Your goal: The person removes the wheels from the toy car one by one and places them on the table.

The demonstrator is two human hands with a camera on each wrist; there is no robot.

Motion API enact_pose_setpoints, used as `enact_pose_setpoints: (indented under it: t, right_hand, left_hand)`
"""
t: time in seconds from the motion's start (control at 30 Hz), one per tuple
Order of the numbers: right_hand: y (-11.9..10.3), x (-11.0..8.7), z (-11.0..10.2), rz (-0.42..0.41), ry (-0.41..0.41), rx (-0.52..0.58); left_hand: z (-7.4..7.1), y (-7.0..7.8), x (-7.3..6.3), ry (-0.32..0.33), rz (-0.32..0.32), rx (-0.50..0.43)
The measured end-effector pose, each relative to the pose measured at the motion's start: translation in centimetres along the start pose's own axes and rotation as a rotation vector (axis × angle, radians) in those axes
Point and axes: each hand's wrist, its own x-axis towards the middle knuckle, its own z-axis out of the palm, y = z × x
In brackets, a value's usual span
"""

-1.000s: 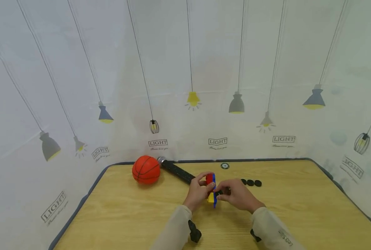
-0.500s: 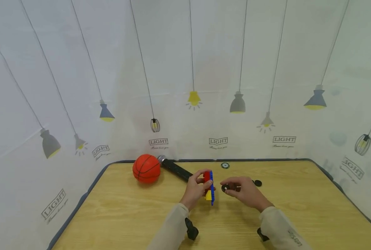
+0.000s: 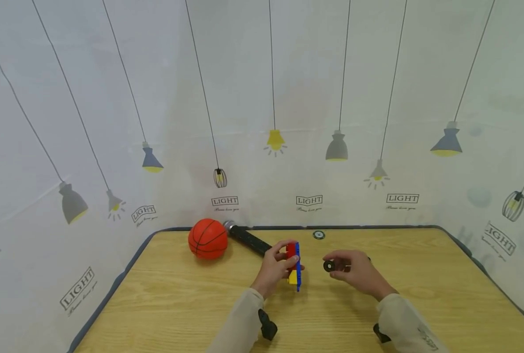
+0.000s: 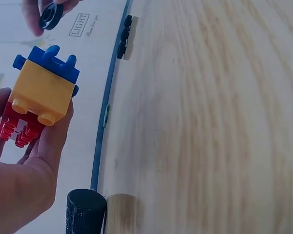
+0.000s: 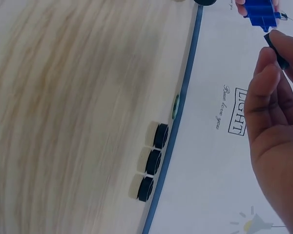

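My left hand (image 3: 272,272) grips a toy block car (image 3: 298,267) upright above the table. In the left wrist view it shows a blue wheel base (image 4: 54,63), a yellow block (image 4: 43,88) and a red block (image 4: 22,122), with pegs sticking out of the blue part. Off to its right, my right hand (image 3: 358,270) pinches a small black toy wheel (image 3: 329,265) between thumb and fingers. A gap separates wheel and car. Three more black wheels (image 5: 154,162) stand in a row on the table in the right wrist view, mostly hidden behind my right hand in the head view.
A small red basketball (image 3: 208,239) sits at the back left. Beside it lies a black microphone (image 3: 249,239), partly behind my left hand. A round chip (image 3: 318,235) lies near the table's back edge. Printed white curtain walls (image 3: 262,98) surround the wooden table (image 3: 178,304).
My right hand has drawn away from the car to the right, with the wheel still pinched. The left hand has shifted slightly left, holding the car.
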Motion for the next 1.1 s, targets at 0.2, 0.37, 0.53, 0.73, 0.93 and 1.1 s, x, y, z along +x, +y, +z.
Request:
enact_pose_setpoints:
  t: [0.2, 0.37, 0.53, 0.73, 0.93, 1.1]
  right_hand:
    - [0.8, -0.5, -0.8, 0.018, 0.040, -0.055]
    - [1.4, -1.0, -1.5, 0.075, 0.071, -0.049]
    - [1.8, -1.4, -2.0, 0.126, 0.081, -0.033]
    - [2.8, -1.8, -3.0, 0.152, 0.090, -0.077]
    - [3.9, -2.1, -4.3, 0.165, 0.065, -0.113]
    - [5.4, -2.2, -5.5, 0.206, 0.070, -0.161]
  left_hand:
    - [-0.4, 0.0, -0.3, -0.001, 0.014, -0.013]
    - [-0.3, 0.0, -0.4, -0.004, 0.007, -0.008]
    - [-0.2, 0.0, -0.5, 0.001, 0.004, -0.001]
    - [-0.2, 0.2, -0.5, -0.006, 0.012, 0.006]
    - [-0.3, 0.2, -0.5, -0.017, 0.016, 0.005]
    - [-0.3, 0.3, -0.6, -0.013, 0.023, 0.016]
